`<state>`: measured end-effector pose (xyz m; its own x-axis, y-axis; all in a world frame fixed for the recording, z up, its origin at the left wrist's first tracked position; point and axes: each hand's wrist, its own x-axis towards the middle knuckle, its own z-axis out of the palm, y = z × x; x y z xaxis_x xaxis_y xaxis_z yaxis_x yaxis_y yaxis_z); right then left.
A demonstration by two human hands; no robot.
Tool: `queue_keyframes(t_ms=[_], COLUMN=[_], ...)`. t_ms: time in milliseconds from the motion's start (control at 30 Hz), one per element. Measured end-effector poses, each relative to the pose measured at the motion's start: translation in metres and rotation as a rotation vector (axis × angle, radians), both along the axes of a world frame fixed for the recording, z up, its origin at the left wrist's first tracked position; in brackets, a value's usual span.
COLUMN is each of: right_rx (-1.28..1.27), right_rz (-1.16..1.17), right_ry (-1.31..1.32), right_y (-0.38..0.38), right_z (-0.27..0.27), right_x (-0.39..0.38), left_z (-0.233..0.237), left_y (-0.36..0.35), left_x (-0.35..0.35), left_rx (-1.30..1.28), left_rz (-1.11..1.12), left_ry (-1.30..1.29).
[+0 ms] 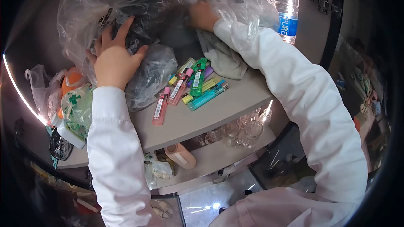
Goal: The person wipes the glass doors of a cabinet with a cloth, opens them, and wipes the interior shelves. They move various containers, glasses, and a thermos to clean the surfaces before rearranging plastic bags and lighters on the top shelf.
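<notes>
My left hand has its fingers spread over clear plastic bags and a dark plastic bag on the upper shelf. Further back, my right hand reaches in between the dark bag and another clear bag; its fingertips are hidden. A grey cloth lies below my right wrist. In front of the bags is a loose pile of colored lighters: a green one, a teal one, a pink one and several others.
At the right stands a water bottle by a hinge. Green-patterned bags and an orange item sit at the left. The lower shelf holds glass mugs and a pinkish container. The upper shelf's edge crosses below.
</notes>
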<state>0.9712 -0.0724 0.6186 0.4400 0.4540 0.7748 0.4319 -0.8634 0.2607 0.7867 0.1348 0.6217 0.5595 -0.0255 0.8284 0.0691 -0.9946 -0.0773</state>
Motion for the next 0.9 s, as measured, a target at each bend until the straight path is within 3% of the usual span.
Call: queue_keyframes(t_ms=[200, 267, 300, 367, 500, 600, 633, 733, 767, 867, 900], right_rx=[0.053, -0.055, -0.055, -0.214, -0.363, -0.288, -0.294, -0.281, -0.275, 0.225, 0.239], right_rz=[0.014, 0.205, 0.207, 0.128, -0.002, 0.272, 0.265, 0.373, 0.378, 0.330, 0.347], right_ry=[0.062, 0.320, 0.320, 0.421, 0.364, 0.502, 0.500, 0.872, 0.861, 0.610, 0.603], right_y=[-0.008, -0.015, -0.013, -0.007, 0.014, -0.012, -0.021, -0.034, -0.035, -0.030, -0.026], right_z=[0.013, 0.016, 0.016, 0.013, -0.009, -0.016, -0.012, 0.018, 0.017, -0.003, -0.010], right_x=[-0.013, -0.029, -0.035, -0.040, -0.037, -0.032, -0.040, -0.069, -0.071, -0.057, -0.049], left_z=[0.001, 0.001, 0.002, 0.002, 0.003, -0.003, -0.003, 0.000, -0.001, -0.002, -0.002], left_y=[0.002, 0.002, 0.002, 0.002, 0.005, 0.006, 0.003, -0.001, -0.003, -0.015, -0.020], left_x=[0.001, 0.001, 0.001, 0.001, 0.003, 0.006, 0.004, -0.002, -0.005, -0.014, -0.016], left_rx=[-0.040, -0.036, -0.036, -0.037, -0.047, -0.055, -0.031, 0.092, 0.190, 0.299, 0.344], left_rz=[-0.025, -0.019, -0.017, -0.020, -0.035, -0.106, -0.060, 0.018, 0.043, -0.020, -0.070], left_ry=[-0.002, -0.004, -0.004, -0.004, 0.007, -0.020, -0.016, -0.074, -0.113, -0.185, -0.186])
